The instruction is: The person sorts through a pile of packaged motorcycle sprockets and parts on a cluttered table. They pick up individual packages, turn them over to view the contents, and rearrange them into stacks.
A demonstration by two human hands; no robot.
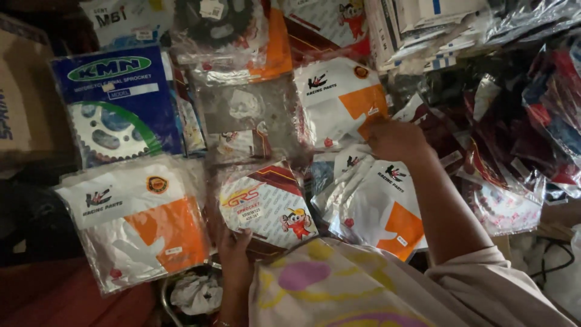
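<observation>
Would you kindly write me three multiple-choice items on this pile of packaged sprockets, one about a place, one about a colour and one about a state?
1. Where does the blue sprocket package lie?
A. upper left of the pile
B. under the right hand
C. at the bottom right

2. What colour is the patch on the white package at the lower left?
A. green
B. orange
C. purple

3. What is the left hand doing?
A. resting flat on the floor
B. gripping the lower edge of the red-and-white package
C. hanging free of everything

Answers:
1. A, it sits at the upper left, above the white package.
2. B, an orange shape covers its lower right part.
3. B, the fingers close on that package's bottom edge, while the right hand reaches to a white-and-orange package farther up.
</observation>
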